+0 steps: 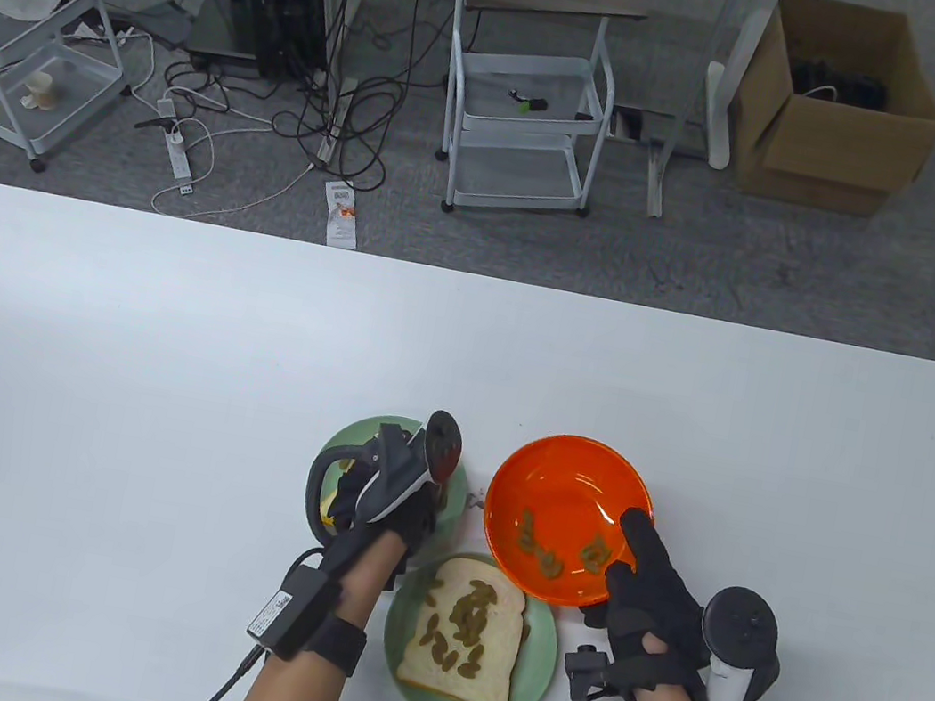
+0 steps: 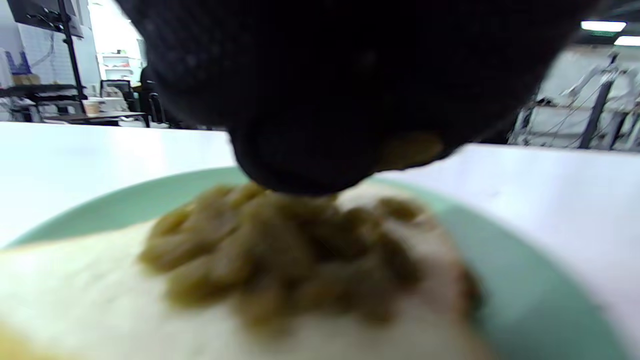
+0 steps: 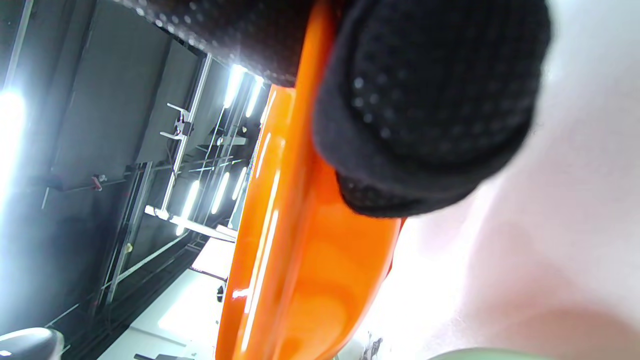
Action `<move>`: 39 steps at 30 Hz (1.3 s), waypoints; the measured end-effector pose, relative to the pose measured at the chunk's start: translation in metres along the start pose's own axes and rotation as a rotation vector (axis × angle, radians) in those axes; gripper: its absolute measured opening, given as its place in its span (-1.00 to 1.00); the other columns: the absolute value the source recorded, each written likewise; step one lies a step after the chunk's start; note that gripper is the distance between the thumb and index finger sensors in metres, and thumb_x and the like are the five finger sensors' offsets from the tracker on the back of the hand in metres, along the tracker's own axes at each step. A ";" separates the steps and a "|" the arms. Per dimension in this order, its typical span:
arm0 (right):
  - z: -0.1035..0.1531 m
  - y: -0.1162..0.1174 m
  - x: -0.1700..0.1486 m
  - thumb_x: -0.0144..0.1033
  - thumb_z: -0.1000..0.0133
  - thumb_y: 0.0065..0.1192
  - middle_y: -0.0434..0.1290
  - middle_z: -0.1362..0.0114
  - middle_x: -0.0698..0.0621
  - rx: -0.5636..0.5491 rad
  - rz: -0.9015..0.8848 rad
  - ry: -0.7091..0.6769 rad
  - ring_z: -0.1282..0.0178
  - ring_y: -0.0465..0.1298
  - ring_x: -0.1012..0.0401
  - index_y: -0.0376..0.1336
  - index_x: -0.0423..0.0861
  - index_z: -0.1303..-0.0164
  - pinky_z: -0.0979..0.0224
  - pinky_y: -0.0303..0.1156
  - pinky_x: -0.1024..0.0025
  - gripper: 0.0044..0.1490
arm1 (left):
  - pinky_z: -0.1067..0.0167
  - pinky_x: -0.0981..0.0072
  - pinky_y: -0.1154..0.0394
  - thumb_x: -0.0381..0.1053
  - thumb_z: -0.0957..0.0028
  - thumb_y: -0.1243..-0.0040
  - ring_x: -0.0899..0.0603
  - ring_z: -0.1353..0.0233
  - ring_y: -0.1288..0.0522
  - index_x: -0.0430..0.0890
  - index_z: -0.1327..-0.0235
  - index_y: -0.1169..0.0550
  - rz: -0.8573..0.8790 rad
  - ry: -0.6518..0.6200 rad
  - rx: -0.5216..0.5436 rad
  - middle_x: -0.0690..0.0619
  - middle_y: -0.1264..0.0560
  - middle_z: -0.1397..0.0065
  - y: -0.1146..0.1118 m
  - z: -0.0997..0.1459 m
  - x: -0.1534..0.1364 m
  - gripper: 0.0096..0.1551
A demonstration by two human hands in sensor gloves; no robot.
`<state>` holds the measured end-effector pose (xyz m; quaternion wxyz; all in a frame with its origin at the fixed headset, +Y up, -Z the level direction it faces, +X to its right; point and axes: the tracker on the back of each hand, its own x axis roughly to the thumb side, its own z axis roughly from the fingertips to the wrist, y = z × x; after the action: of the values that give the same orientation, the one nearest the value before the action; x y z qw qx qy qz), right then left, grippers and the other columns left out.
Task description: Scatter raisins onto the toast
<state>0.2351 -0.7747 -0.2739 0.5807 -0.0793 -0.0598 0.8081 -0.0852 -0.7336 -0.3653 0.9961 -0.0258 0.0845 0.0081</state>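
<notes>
My left hand (image 1: 383,494) hovers over the back green plate (image 1: 353,434). In the left wrist view its bunched fingertips (image 2: 310,170) touch a pile of raisins (image 2: 280,260) on a slice of toast (image 2: 75,300) on that plate (image 2: 525,280), and a raisin-coloured bit shows between the fingers. My right hand (image 1: 645,572) grips the near right rim of the tilted orange bowl (image 1: 561,485), which holds a few raisins (image 1: 540,553). The rim shows between its fingers (image 3: 430,100) in the right wrist view (image 3: 280,250). A second toast (image 1: 496,677) with raisins (image 1: 465,621) lies on the front green plate (image 1: 538,670).
The two plates and the bowl stand close together near the table's front middle. The white table (image 1: 157,368) stretches wide to the left, right and back. Carts, cables and a cardboard box (image 1: 836,108) stand on the floor beyond the far edge.
</notes>
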 end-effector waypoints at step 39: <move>0.012 0.006 0.005 -0.55 -0.04 0.31 0.32 -0.47 -0.46 0.008 -0.024 -0.018 0.41 0.75 -0.14 0.26 -0.09 -0.52 0.43 0.79 0.34 -0.26 | -0.05 0.35 -0.76 0.55 0.08 -0.13 -0.06 -0.14 -0.76 0.00 -0.60 -0.36 -0.385 -0.209 -0.182 -0.13 -0.44 -0.57 0.010 0.080 0.169 0.04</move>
<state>0.2257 -0.7715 -0.2631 0.5901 -0.0690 -0.0628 0.8019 0.0942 -0.7177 -0.3152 0.9761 -0.1303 -0.0265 -0.1718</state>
